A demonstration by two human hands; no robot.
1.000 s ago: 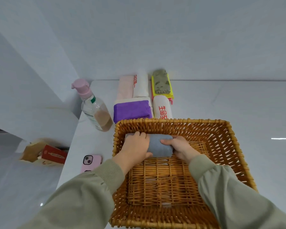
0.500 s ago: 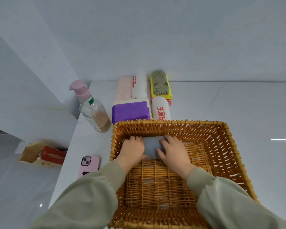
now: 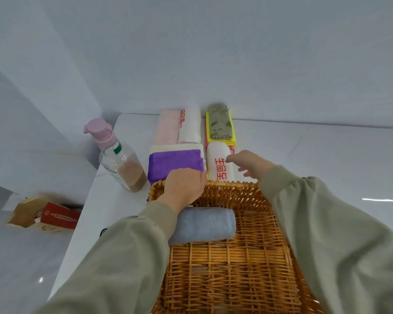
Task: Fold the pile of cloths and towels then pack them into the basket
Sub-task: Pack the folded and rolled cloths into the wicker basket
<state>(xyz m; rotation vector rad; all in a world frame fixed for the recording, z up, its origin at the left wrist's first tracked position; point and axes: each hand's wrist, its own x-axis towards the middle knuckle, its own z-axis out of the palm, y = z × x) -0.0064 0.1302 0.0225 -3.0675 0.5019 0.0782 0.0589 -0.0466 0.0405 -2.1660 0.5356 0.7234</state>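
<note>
Both hands have left the blue rolled towel (image 3: 204,224), now lying alone in the far left corner of the basket (image 3: 236,279), and reached over its rim to the folded cloths (image 3: 190,125) on the table (image 3: 304,150). Left hand (image 3: 183,186) sits on the near edge of the purple cloth (image 3: 174,160), fingers hidden, so its grip I cannot tell; right hand (image 3: 251,164) hovers loose-fingered, grip empty, just beside the white rolled towel (image 3: 220,165) with red characters, a pump bottle (image 3: 120,159) standing off to the left.
</note>
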